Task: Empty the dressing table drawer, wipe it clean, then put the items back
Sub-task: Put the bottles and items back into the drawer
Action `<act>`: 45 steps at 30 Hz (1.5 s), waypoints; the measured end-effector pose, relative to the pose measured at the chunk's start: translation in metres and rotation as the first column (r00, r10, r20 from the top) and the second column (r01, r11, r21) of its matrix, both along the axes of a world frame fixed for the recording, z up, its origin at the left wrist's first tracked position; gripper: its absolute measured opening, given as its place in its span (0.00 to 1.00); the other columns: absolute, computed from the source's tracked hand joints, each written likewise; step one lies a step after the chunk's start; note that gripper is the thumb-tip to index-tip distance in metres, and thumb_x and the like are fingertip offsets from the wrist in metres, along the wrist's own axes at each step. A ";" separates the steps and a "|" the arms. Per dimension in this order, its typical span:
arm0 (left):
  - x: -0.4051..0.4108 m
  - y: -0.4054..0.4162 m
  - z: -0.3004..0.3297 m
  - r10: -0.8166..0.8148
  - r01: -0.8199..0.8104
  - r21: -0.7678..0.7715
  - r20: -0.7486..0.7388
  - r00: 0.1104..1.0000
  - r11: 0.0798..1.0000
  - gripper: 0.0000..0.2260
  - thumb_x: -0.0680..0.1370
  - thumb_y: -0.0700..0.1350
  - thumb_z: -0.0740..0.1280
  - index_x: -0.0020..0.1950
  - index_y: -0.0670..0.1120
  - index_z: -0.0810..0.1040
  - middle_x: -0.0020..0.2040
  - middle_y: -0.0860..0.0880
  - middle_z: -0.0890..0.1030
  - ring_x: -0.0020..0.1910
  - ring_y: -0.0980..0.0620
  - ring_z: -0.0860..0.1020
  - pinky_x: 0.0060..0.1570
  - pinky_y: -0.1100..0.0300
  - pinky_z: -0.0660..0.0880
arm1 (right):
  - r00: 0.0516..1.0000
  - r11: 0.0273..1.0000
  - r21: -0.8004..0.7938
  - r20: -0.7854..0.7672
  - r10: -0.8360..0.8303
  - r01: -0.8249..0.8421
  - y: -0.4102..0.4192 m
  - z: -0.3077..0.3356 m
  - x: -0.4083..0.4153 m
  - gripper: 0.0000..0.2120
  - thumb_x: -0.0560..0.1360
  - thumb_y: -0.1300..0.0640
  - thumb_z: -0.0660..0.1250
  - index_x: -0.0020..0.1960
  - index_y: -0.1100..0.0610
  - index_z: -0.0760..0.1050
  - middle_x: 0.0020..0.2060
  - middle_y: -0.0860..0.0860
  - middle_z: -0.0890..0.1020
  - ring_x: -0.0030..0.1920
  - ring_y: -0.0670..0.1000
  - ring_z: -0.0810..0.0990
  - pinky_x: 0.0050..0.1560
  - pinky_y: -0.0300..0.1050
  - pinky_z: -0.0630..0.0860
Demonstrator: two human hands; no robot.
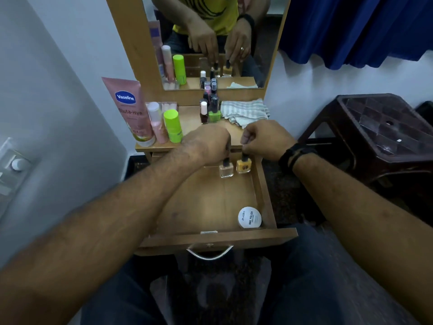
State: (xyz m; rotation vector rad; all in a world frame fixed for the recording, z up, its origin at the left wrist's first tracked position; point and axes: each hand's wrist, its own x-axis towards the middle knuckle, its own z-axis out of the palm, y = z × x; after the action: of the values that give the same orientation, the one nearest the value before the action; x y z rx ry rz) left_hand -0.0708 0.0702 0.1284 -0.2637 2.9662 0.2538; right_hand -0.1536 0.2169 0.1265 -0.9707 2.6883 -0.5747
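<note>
The wooden drawer point(266, 202) is pulled out toward me. My left hand point(208, 145) pinches the black cap of a clear pale nail polish bottle point(226, 171) at the drawer's back right. Beside it, my right hand point(267, 139) pinches the cap of a yellow nail polish bottle point(243, 165). Both bottles stand upright at the drawer floor. A white round nail polish remover tub point(249, 217) lies in the front right corner. On the tabletop stand several more nail polish bottles point(209, 109) and a striped grey cloth point(244, 111).
A pink Vaseline tube point(131, 109), a pink spray bottle point(158, 124) and a green container point(173, 126) stand at the tabletop's left. The mirror point(210, 43) rises behind. A dark brown plastic stool point(379, 134) is at the right, a blue curtain point(356, 26) above it.
</note>
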 end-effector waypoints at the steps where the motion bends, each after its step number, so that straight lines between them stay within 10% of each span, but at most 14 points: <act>1: 0.001 0.004 -0.008 -0.004 0.004 -0.009 0.007 1.000 1.000 0.08 0.78 0.48 0.68 0.56 0.53 0.83 0.54 0.50 0.82 0.54 0.46 0.81 0.50 0.53 0.78 | 1.000 1.000 0.013 -0.003 -0.006 0.006 0.003 -0.009 0.000 0.04 0.69 0.59 0.73 0.44 0.55 0.82 0.38 0.47 0.82 0.45 0.49 0.80 0.47 0.44 0.77; 45: -0.019 0.024 -0.089 0.101 -0.102 -0.029 -0.015 0.995 0.994 0.11 0.84 0.48 0.59 0.66 0.51 0.72 0.62 0.46 0.79 0.58 0.40 0.79 0.49 0.43 0.77 | 0.945 0.975 -0.051 -0.242 -0.222 0.216 0.013 -0.140 -0.017 0.08 0.77 0.48 0.63 0.47 0.50 0.77 0.47 0.48 0.81 0.48 0.57 0.78 0.50 0.55 0.75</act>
State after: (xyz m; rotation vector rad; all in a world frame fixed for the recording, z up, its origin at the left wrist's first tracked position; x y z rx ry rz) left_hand -0.0896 0.0938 0.0390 -0.4185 2.9756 0.2251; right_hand -0.1705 0.2296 -0.0138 -0.7997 3.0445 -0.5614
